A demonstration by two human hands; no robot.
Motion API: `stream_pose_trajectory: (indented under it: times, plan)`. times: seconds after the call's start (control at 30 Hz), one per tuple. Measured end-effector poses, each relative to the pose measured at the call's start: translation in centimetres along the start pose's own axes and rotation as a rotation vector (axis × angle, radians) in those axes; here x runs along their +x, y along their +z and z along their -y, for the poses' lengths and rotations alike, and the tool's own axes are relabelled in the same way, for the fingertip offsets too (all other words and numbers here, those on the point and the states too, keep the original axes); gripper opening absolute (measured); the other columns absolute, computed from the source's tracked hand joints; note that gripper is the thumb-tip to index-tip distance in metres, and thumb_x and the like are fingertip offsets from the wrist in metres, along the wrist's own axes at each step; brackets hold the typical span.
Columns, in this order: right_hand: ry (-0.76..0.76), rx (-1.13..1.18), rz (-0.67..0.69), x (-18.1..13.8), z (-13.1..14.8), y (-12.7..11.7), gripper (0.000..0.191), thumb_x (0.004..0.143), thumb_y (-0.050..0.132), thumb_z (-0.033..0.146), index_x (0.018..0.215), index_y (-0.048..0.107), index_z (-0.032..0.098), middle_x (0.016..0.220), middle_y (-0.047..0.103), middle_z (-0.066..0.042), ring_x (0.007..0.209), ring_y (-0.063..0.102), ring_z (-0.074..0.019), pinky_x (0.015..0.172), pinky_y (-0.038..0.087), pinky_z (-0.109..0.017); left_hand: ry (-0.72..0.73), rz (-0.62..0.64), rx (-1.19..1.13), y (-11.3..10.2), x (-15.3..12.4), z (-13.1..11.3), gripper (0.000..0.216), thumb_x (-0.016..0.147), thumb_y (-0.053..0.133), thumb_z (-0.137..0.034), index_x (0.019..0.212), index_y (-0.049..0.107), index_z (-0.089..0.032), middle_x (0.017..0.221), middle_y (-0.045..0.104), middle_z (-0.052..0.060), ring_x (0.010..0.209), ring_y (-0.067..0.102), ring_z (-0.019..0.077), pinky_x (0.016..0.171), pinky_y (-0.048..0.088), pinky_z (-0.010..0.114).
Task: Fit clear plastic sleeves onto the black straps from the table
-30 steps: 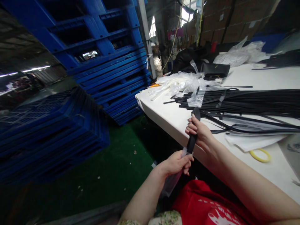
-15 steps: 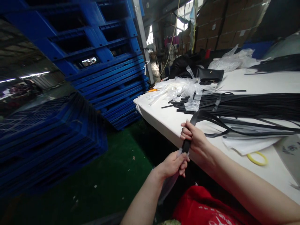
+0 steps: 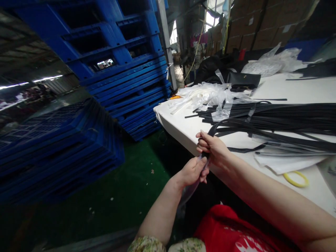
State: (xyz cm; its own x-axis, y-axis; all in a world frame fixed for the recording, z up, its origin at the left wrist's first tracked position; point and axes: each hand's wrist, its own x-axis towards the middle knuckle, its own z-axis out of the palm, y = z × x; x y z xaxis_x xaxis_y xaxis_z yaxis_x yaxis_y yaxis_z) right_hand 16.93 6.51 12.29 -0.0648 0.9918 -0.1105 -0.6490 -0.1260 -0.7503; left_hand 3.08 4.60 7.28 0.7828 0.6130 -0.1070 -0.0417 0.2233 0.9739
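Observation:
Several black straps (image 3: 262,132) run from the table to my hands. My right hand (image 3: 210,145) is closed round their ends at the table's edge. Just below it, my left hand (image 3: 194,170) is closed on a clear plastic sleeve (image 3: 189,193) and the strap ends inside it. The two hands nearly touch. The sleeve hangs down below my left hand, partly hidden behind it. A thick bundle of black strips (image 3: 283,115) lies on the white table (image 3: 181,122) beyond my right hand.
Crumpled clear plastic sleeves (image 3: 210,92) lie at the table's far corner, by a black wallet-like bag (image 3: 243,80). A yellow ring (image 3: 296,179) rests near the table's right side. Blue pallets (image 3: 131,91) are stacked left, above a green floor (image 3: 136,175).
My right hand has slid down the straps, closer to my left hand, so less black strap shows between them. The view has shifted slightly left.

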Motion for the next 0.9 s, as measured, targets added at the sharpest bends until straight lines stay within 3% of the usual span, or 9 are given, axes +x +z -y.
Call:
stream_pose_trajectory:
  times: [0.1,0.17,0.27,0.33,0.53,0.63,0.77,0.9]
  plan:
    - [0.069,0.065,0.037,0.0,0.7,0.2,0.027,0.079,0.078,0.035,0.083,0.06,0.016,0.044,0.03,0.013,0.038,0.021,-0.0032,0.046,0.04,-0.02,0.018,-0.001,-0.001,-0.1,-0.1,-0.2,0.055,0.087,0.048,-0.071,0.083,0.048,-0.016,0.057,0.041,-0.009,0.041,0.039,0.0048,0.05,0.05,0.023]
    - [0.078,0.18,-0.021,0.9,2.8,-0.9,0.017,0.086,0.071,0.025,0.08,0.058,0.016,0.043,0.03,0.012,0.038,0.02,-0.0028,0.044,0.039,-0.017,-0.019,0.014,0.004,0.0,-0.4,0.0,0.056,0.087,0.047,-0.072,0.091,0.05,-0.016,0.058,0.042,-0.009,0.04,0.038,0.0045,0.048,0.048,0.022]
    - [0.01,0.241,-0.141,2.3,5.2,-2.5,0.018,0.095,0.058,0.022,0.078,0.055,0.016,0.041,0.028,0.012,0.036,0.016,-0.0028,0.04,0.034,-0.015,-0.077,0.025,0.014,0.2,-0.8,0.5,0.06,0.086,0.044,-0.074,0.094,0.051,-0.015,0.059,0.044,-0.008,0.041,0.04,0.0048,0.048,0.047,0.022]
    - [-0.039,0.171,-0.151,2.3,4.8,-2.6,0.019,0.094,0.06,0.027,0.079,0.057,0.016,0.041,0.027,0.012,0.036,0.015,-0.0031,0.039,0.032,-0.016,-0.083,0.022,0.004,0.3,-0.6,0.5,0.061,0.086,0.043,-0.076,0.094,0.051,-0.015,0.06,0.045,-0.008,0.041,0.041,0.0052,0.049,0.047,0.022]
    - [-0.027,-0.028,-0.014,-0.6,-0.8,-0.2,0.032,0.082,0.074,0.046,0.085,0.06,0.017,0.045,0.025,0.013,0.038,0.02,-0.0035,0.044,0.037,-0.02,0.001,-0.026,0.031,0.2,0.5,0.2,0.059,0.088,0.04,-0.075,0.082,0.049,-0.016,0.057,0.044,-0.007,0.041,0.043,0.0064,0.05,0.049,0.023]
    - [0.031,0.053,-0.02,-0.3,0.4,-0.7,0.024,0.082,0.074,0.035,0.082,0.059,0.016,0.045,0.028,0.012,0.038,0.022,-0.0029,0.047,0.041,-0.019,-0.009,-0.006,0.022,0.2,0.2,0.7,0.059,0.087,0.04,-0.075,0.085,0.049,-0.016,0.058,0.042,-0.008,0.04,0.04,0.0053,0.049,0.049,0.023]
    - [-0.044,0.203,-0.138,1.4,4.1,-2.5,0.018,0.085,0.07,0.023,0.077,0.055,0.017,0.043,0.024,0.013,0.036,0.017,-0.0022,0.041,0.034,-0.015,-0.06,0.01,0.033,0.5,-0.6,1.3,0.061,0.086,0.041,-0.076,0.092,0.05,-0.016,0.059,0.043,-0.008,0.04,0.04,0.0051,0.048,0.047,0.022]
    - [-0.081,0.087,-0.086,0.5,2.5,-1.6,0.022,0.084,0.072,0.034,0.082,0.058,0.017,0.044,0.024,0.013,0.036,0.017,-0.0032,0.04,0.032,-0.017,-0.038,-0.001,0.034,0.8,-0.3,0.7,0.062,0.087,0.04,-0.076,0.092,0.05,-0.016,0.058,0.045,-0.007,0.041,0.044,0.0063,0.049,0.048,0.023]
